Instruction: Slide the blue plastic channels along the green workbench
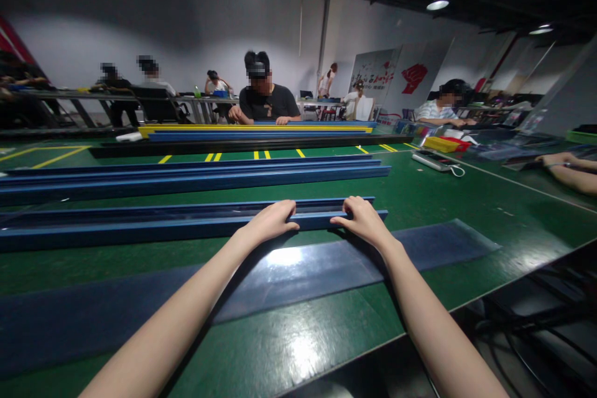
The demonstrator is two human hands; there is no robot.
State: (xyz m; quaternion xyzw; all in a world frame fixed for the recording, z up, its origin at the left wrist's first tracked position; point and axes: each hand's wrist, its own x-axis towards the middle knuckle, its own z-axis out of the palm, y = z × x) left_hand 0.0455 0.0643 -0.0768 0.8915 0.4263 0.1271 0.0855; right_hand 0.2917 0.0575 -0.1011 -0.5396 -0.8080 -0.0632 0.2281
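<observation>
A long blue channel strip (186,226) with raised side walls lies across the green table (298,329). Near its right end, my left hand (276,219) grips it with the thumb on the near wall and the fingers over the top. A short way to the right, my right hand (361,219) holds the same strip in a like grip, close to its end. Under my forearms a long, clear bluish plastic sheet (317,270) lies flat, catching the lamp light. Behind the held strip, more blue channel strips (233,175) lie parallel to it.
Farther back lie a yellow strip (261,129) and a black strip (252,144), near yellow tape marks. A white device (433,160) with a cord and a yellow tray (441,144) stand right. A co-worker (268,99) sits opposite; another person's arm (571,168) reaches in from the right.
</observation>
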